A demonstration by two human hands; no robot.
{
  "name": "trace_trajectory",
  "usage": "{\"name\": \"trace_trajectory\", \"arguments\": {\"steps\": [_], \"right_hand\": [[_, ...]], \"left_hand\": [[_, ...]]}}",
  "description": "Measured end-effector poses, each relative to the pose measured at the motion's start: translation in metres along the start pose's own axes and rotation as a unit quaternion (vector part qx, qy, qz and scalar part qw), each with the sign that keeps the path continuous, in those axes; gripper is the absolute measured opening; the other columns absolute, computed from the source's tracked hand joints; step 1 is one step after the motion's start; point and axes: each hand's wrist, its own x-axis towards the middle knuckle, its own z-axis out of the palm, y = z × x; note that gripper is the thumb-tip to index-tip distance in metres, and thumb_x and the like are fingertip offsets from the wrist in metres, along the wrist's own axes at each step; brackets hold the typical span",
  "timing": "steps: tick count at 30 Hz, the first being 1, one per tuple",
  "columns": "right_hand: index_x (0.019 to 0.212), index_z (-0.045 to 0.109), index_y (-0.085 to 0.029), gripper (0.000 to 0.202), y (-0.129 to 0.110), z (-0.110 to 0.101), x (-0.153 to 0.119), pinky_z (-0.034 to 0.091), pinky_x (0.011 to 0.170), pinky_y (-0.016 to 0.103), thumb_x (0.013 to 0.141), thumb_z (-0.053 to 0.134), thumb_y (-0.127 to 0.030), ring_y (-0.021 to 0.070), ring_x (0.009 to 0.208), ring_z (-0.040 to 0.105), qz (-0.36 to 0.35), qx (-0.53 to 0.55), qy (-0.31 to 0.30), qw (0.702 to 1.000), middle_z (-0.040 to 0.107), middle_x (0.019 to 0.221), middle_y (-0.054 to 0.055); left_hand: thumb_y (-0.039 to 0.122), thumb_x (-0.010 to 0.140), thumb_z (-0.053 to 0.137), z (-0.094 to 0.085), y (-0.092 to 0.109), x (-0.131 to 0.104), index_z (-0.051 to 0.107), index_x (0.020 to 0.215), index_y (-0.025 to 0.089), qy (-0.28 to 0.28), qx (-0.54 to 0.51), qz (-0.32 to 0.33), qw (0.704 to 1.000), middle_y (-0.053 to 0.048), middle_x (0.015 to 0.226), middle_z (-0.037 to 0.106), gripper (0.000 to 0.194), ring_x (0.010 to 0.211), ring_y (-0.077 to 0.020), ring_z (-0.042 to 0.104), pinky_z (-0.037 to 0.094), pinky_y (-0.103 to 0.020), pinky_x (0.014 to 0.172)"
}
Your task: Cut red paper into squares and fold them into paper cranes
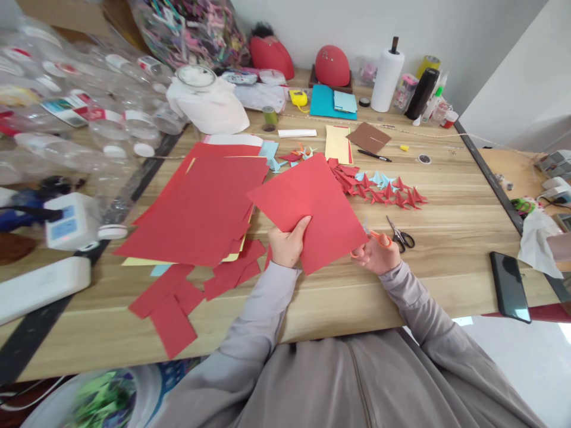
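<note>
My left hand (288, 242) grips a red paper sheet (323, 217) by its lower left edge, thumb on top, holding it above the table. At the sheet's lower right corner, my right hand (378, 252) is closed on orange-handled scissors (381, 239), whose blades point up beside the paper. Black-handled scissors (401, 238) lie just to the right. A stack of large red sheets (200, 208) rests on the left, with small red paper pieces (172, 321) in front of it. Folded red paper shapes (388, 193) lie behind the held sheet.
Plastic bottles (111, 119) crowd the far left. Along the back stand a white roll (387, 80) and a black flask (422, 95). Brown paper (369, 138) and a pen (375, 156) lie farther back. A phone (510, 285) is at the right front edge.
</note>
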Motion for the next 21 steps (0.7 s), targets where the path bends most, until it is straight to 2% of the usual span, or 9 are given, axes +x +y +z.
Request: {"name": "trace_trajectory", "arguments": {"steps": [5, 9, 13, 18, 21], "right_hand": [[0.083, 0.055, -0.023, 0.035, 0.003, 0.002, 0.001, 0.026, 0.053, 0.025, 0.074, 0.063, -0.056, 0.012, 0.055, 0.04, -0.011, 0.003, 0.047, 0.999, 0.058, 0.065, -0.001], [0.085, 0.055, -0.024, 0.035, 0.006, 0.002, 0.001, 0.027, 0.053, 0.026, 0.079, 0.057, -0.059, 0.0113, 0.052, 0.038, -0.031, 0.012, 0.061, 0.998, 0.057, 0.066, -0.002], [0.086, 0.055, -0.025, 0.038, 0.008, 0.004, 0.002, 0.028, 0.054, 0.028, 0.083, 0.048, -0.063, 0.0122, 0.051, 0.036, -0.031, 0.0, 0.107, 0.994, 0.053, 0.063, -0.003], [0.089, 0.058, -0.027, 0.028, 0.008, 0.012, 0.002, 0.027, 0.055, 0.027, 0.081, 0.054, -0.053, 0.011, 0.051, 0.036, -0.065, 0.034, 0.091, 0.993, 0.06, 0.074, -0.003], [0.088, 0.059, -0.027, 0.025, 0.007, 0.015, 0.003, 0.026, 0.054, 0.027, 0.082, 0.054, -0.051, 0.0105, 0.051, 0.036, -0.07, 0.046, 0.105, 0.991, 0.063, 0.08, -0.003]], "left_hand": [[0.039, 0.064, 0.076, 0.002, 0.008, -0.002, 0.069, 0.069, 0.012, 0.007, -0.011, 0.015, 1.0, -0.007, 0.073, 0.072, 0.029, 0.072, -0.0196, 0.067, 0.057, -0.031, 0.071], [0.039, 0.065, 0.074, 0.003, 0.014, -0.003, 0.069, 0.07, 0.012, 0.011, -0.003, 0.016, 1.0, -0.008, 0.078, 0.073, 0.028, 0.074, -0.02, 0.068, 0.057, -0.032, 0.072], [0.04, 0.065, 0.074, 0.002, 0.015, -0.002, 0.068, 0.069, 0.013, 0.023, 0.0, 0.011, 1.0, -0.007, 0.078, 0.073, 0.028, 0.075, -0.0199, 0.068, 0.057, -0.033, 0.073], [0.039, 0.065, 0.075, 0.0, 0.016, 0.0, 0.068, 0.069, 0.013, 0.02, -0.017, 0.017, 1.0, -0.008, 0.078, 0.074, 0.027, 0.075, -0.0206, 0.069, 0.057, -0.034, 0.075], [0.038, 0.065, 0.075, -0.001, 0.018, 0.001, 0.068, 0.07, 0.013, 0.019, -0.021, 0.024, 0.999, -0.009, 0.08, 0.074, 0.027, 0.077, -0.0214, 0.07, 0.057, -0.034, 0.077]]}}
